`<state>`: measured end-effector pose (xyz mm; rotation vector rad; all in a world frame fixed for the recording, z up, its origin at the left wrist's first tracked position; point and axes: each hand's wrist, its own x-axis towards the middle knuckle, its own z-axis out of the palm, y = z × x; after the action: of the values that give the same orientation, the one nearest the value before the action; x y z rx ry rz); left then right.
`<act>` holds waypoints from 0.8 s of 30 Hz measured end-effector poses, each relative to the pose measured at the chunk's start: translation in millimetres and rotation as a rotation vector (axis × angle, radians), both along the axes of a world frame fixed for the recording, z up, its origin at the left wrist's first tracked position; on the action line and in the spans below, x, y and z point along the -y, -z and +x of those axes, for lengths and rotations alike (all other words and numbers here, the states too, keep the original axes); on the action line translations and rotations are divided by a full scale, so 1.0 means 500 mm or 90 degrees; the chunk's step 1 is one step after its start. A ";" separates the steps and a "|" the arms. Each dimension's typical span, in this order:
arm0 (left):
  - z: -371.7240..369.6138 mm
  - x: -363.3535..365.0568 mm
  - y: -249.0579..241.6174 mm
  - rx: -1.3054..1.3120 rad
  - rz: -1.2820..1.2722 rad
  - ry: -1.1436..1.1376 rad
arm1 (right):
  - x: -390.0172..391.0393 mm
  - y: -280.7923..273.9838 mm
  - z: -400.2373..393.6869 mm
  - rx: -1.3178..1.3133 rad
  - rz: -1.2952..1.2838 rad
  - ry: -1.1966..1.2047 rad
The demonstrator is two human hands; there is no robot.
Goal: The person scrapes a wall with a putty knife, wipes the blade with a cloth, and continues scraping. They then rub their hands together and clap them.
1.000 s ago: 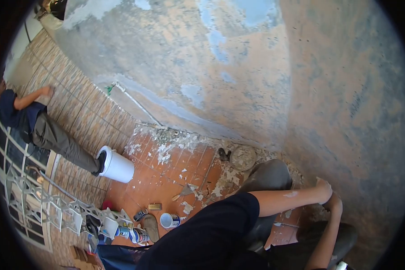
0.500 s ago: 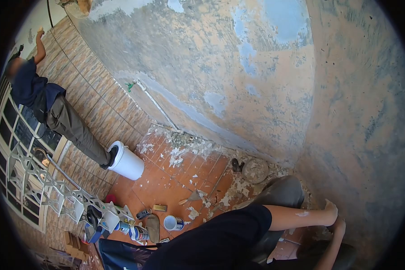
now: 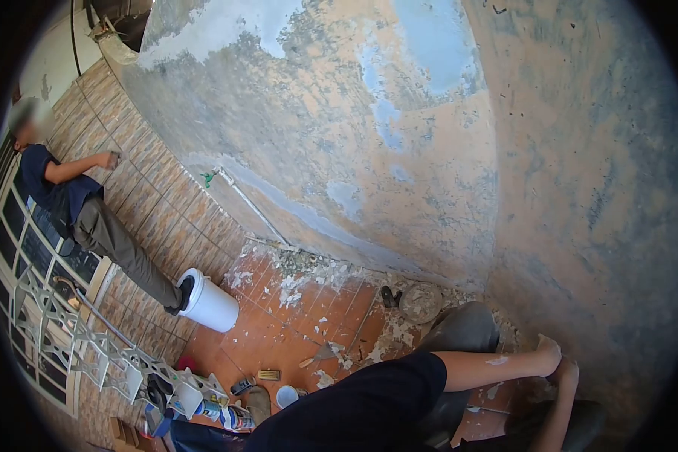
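Both arms stretch low toward the wall's [image 3: 580,188] base; left hand [image 3: 548,352] and right hand [image 3: 566,371] meet there against the scraped plaster. Neither grip's state, nor anything held, is discernible.

Wall [image 3: 399,135]: fills the upper and right part of the view, meeting the floor [image 3: 279,331] along a slanted line.
Pipe [image 3: 252,203]: on the wall, low, running down to the floor edge.
Debris [image 3: 309,271]: heaped on the floor along the wall's foot.
Bucket [image 3: 209,303]: on the floor, left of the debris, touching the foot of a co-worker [image 3: 83,203] at the far left.
Pan [image 3: 420,301]: on the floor at the wall's foot, right of the debris.
Trowel [image 3: 320,352]: mid-floor, before the debris.
Cans [image 3: 230,413]: at the floor's near edge, beside a cup [image 3: 286,395].
2 hands, left hand [image 3: 550,354] and right hand [image 3: 567,371]: low right, side by side against the wall's base.
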<state>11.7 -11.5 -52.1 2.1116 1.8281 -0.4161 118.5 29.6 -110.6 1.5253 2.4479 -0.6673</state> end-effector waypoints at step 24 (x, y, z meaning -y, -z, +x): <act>-0.063 0.004 -0.136 0.167 0.135 -0.062 | -0.004 -0.168 0.019 -0.177 0.008 0.106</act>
<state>-19.7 -13.5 16.0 2.0806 1.8764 0.0801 128.2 31.8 -26.6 1.7618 2.5388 -0.9545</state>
